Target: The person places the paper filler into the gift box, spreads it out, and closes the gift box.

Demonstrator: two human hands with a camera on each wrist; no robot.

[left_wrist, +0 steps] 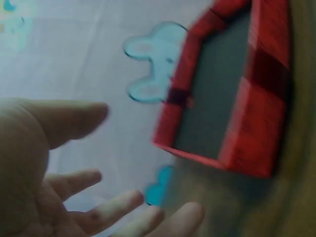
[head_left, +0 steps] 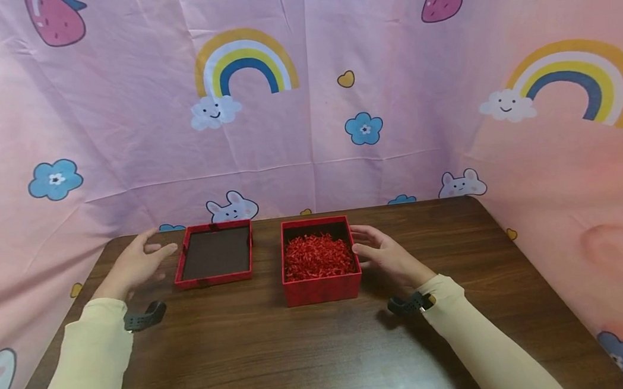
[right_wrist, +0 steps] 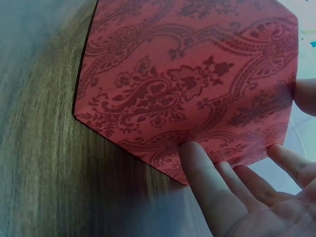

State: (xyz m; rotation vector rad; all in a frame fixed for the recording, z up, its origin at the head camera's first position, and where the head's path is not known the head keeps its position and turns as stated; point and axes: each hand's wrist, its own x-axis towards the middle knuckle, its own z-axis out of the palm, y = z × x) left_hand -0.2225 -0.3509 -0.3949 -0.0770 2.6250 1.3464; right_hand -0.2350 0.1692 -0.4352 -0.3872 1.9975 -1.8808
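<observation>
A red gift box (head_left: 323,292) stands uncovered on the wooden table, filled with red shredded paper (head_left: 317,256). My right hand (head_left: 387,252) is at its right side. In the right wrist view its fingertips touch the patterned wall of the box (right_wrist: 173,94), with the thumb up at the rim. To the left, the red box lid (head_left: 215,280) lies with its dark inside facing up. Beside the lid's left edge hovers my left hand (head_left: 140,264), fingers spread and apart from it. Nothing is in that palm in the left wrist view.
The brown wooden table (head_left: 257,352) ends at a pink curtain (head_left: 319,152) printed with rainbows and bunnies, which hangs behind and along both sides. Dark straps (head_left: 146,316) circle both wrists over pale sleeves (head_left: 86,363).
</observation>
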